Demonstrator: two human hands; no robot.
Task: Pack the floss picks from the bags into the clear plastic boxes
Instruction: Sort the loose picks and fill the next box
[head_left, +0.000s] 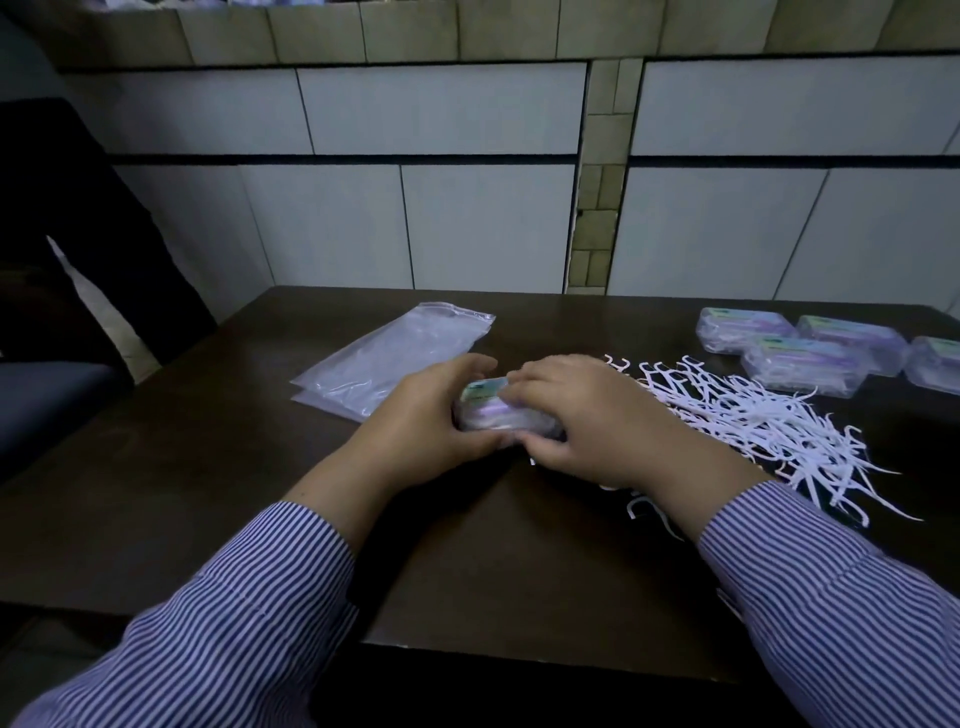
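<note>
A clear plastic box (485, 410) with a green label and floss picks inside sits at the middle of the dark table (208, 467). My left hand (431, 421) grips its left side, fingers curled over the far edge. My right hand (571, 410) grips the right side and covers part of the lid. A loose pile of white floss picks (763, 421) lies spread out to the right of my right hand. Flat, see-through bags (395, 358) lie stacked just behind my left hand.
Several closed clear boxes (810, 353) filled with picks stand grouped at the table's far right. A tiled wall (467, 208) rises behind the table. A dark chair (57, 312) stands at the left. A few stray picks (644, 506) lie under my right forearm.
</note>
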